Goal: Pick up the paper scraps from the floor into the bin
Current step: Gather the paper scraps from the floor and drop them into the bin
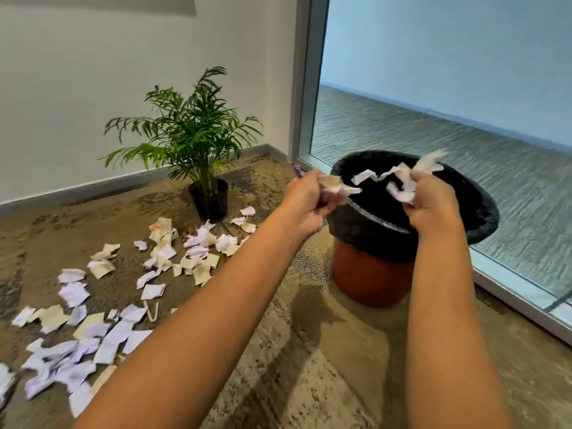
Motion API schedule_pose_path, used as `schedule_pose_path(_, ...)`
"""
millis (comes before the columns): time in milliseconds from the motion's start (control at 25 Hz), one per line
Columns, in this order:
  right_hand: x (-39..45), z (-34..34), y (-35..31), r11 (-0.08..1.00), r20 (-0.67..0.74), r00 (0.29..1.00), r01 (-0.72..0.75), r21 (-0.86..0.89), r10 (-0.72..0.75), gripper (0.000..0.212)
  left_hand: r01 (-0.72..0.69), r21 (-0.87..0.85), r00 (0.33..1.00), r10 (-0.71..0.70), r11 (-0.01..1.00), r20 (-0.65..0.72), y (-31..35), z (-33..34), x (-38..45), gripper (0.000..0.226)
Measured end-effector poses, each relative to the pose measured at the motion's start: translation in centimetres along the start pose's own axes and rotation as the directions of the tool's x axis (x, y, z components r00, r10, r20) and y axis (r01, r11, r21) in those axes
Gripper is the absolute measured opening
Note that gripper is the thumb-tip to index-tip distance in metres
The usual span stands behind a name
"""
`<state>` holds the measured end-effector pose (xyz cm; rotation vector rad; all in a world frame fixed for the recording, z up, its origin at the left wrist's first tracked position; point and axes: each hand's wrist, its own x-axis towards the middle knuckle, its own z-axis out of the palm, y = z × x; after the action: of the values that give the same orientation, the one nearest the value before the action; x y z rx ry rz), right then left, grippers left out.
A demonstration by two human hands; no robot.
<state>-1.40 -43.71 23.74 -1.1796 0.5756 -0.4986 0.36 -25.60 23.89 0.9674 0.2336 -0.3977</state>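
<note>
The bin is a brown-red tub lined with a black bag, standing on the carpet by the glass wall. My left hand is at the bin's left rim, closed on a bunch of paper scraps that stick out over the opening. Over the bin's opening, my right hand grips another bunch of white scraps. Several white and beige paper scraps lie spread over the floor to the left, reaching from the near left edge up to the plant.
A potted palm in a black pot stands near the white wall, behind the scraps. A glass wall with a metal frame runs along the right, close behind the bin. Bare carpet lies between my arms.
</note>
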Motion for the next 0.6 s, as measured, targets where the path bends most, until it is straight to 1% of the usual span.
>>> schedule_pose_path(80, 0.2, -0.9, -0.2, 0.993, 0.011, 0.993, -0.116, 0.013, 0.116, 0.05, -0.012, 0.079, 0.999, 0.009, 0.997, 0.031, -0.3, 3.4, -0.1, 0.026)
schedule_pose_path(120, 0.1, -1.2, -0.3, 0.988, -0.001, 0.988, -0.153, 0.014, 0.153, 0.059, -0.01, 0.113, 0.998, 0.003, 0.993, 0.06, -0.3, 4.9, -0.3, 0.036)
schedule_pose_path(160, 0.0, -1.5, -0.5, 0.984, 0.014, 0.984, -0.176, 0.014, 0.176, 0.059, -0.01, 0.15, 0.995, -0.005, 0.989, 0.101, -0.4, 6.2, -0.2, 0.043)
schedule_pose_path(200, -0.2, -1.8, -0.8, 0.979, 0.055, 0.978, -0.202, 0.017, 0.2, 0.05, -0.008, 0.191, 0.99, -0.019, 0.982, 0.14, -0.5, 7.2, -0.3, 0.048)
schedule_pose_path(240, -0.2, -1.8, -0.9, 0.972, 0.092, 0.97, -0.231, 0.038, 0.227, 0.037, -0.012, 0.248, 0.985, -0.031, 0.969, 0.17, -0.6, 7.8, -0.3, 0.049)
schedule_pose_path(280, -0.3, -2.0, -1.1, 0.962, 0.118, 0.96, -0.265, 0.069, 0.256, 0.028, -0.018, 0.301, 0.978, -0.046, 0.954, 0.204, -0.7, 8.3, -0.7, 0.044)
schedule_pose_path(320, -0.1, -2.2, -1.3, 0.95, 0.151, 0.947, -0.299, 0.094, 0.283, 0.03, -0.032, 0.344, 0.971, -0.052, 0.939, 0.232, -0.8, 8.5, -0.4, 0.029)
schedule_pose_path(360, 0.1, -2.4, -1.3, 0.941, 0.18, 0.936, -0.322, 0.104, 0.301, 0.039, -0.031, 0.369, 0.967, -0.066, 0.929, 0.247, -1.0, 8.5, -0.4, 0.012)
schedule_pose_path(400, 0.5, -2.6, -1.2, 0.935, 0.196, 0.931, -0.335, 0.114, 0.309, 0.054, -0.029, 0.374, 0.962, -0.076, 0.927, 0.261, -1.2, 8.4, -0.3, 0.013)
schedule_pose_path(440, 0.6, -2.7, -1.1, 0.934, 0.199, 0.93, -0.335, 0.123, 0.308, 0.068, -0.047, 0.4, 0.961, -0.068, 0.915, 0.27, -1.6, 8.2, -0.1, 0.019)
schedule_pose_path(480, 0.6, -2.7, -1.0, 0.936, 0.201, 0.935, -0.322, 0.141, 0.291, 0.077, -0.084, 0.433, 0.962, -0.04, 0.897, 0.271, -2.0, 7.9, 0.2, 0.021)
schedule_pose_path(520, 0.3, -2.5, -0.9, 0.938, 0.201, 0.941, -0.305, 0.164, 0.271, 0.081, -0.111, 0.459, 0.967, -0.011, 0.881, 0.255, -2.1, 7.6, 0.1, 0.02)
schedule_pose_path(600, -0.1, -2.1, -0.6, 0.94, 0.203, 0.948, -0.284, 0.191, 0.246, 0.081, -0.12, 0.49, 0.975, 0.008, 0.863, 0.223, -2.4, 7.3, 0.0, 0.011)
